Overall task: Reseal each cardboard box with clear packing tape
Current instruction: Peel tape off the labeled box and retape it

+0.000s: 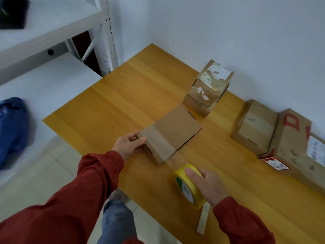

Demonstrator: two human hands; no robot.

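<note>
I am gripping a flat box point(173, 132) of matt brown cardboard with my left hand point(128, 145); a clear, glossy band of tape is lying smooth across its top. My right hand point(209, 185) is holding the tape roll point(189, 185), which is looking like shiny yellow plastic. My sleeves point(73, 199) are showing as matt red cloth. The table point(123, 103) is gleaming softly, smooth varnished wood. At twelve o'clock a worn box point(205, 90) is wearing torn white paper labels and crinkled glossy tape. At ten o'clock the shelf upright point(110, 32) is looking like white painted metal.
</note>
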